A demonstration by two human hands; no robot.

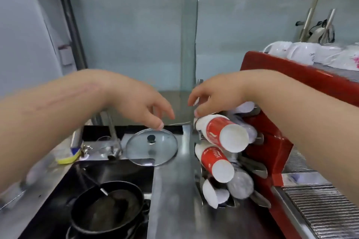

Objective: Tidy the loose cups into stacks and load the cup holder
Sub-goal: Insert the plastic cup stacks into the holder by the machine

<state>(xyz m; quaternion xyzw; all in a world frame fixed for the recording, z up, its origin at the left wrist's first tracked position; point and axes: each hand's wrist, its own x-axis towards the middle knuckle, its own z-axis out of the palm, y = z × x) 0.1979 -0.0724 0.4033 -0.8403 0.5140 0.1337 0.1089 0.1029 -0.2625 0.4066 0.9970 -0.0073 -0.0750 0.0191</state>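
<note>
A metal cup holder [258, 199] stands on the steel counter beside a red machine, with stacks of cups lying in its slots, bottoms towards me. The top stack of red-and-white cups [223, 134] points out to the lower right. My right hand [215, 97] rests on the far end of that stack, fingertips curled on its rim. A second red-and-white stack [215, 163] lies below it, and white cups [213, 194] and translucent cups [240, 184] sit lower still. My left hand [139, 106] hovers with fingers apart over a glass lid, holding nothing.
A glass pot lid [151, 147] lies on the counter left of the holder. A sink with a black pan [108, 209] and a tap [114, 141] is at lower left. The red machine [275, 147] with white cups on top fills the right. A glass panel stands behind.
</note>
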